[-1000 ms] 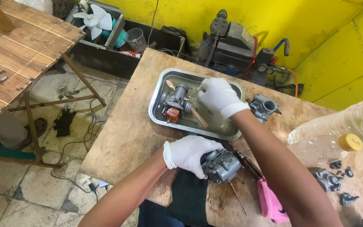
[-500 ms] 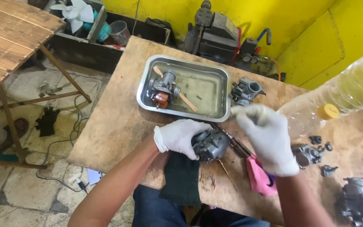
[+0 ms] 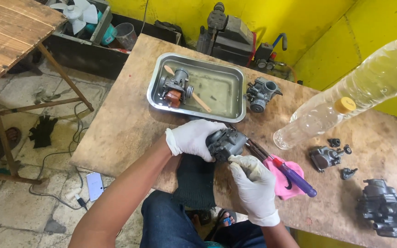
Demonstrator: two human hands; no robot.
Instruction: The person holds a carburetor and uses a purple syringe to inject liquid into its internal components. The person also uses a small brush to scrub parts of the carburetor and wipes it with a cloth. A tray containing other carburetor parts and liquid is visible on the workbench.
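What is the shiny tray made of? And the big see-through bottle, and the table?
The tray looks like polished steel: silvery, mirror-bright rim. The bottle seems thin clear plastic, since the yellow wall shows through it, with a yellow cap. The table looks like bare wooden board, brown, stained and scuffed, probably plywood.

A steel tray (image 3: pixel 235 98) holding a carburetor (image 3: pixel 174 86) and shallow liquid sits near the workbench's (image 3: pixel 129 124) far edge. A clear plastic bottle (image 3: pixel 345 98) lies toward the right, small parts (image 3: pixel 329 156) just beyond it.
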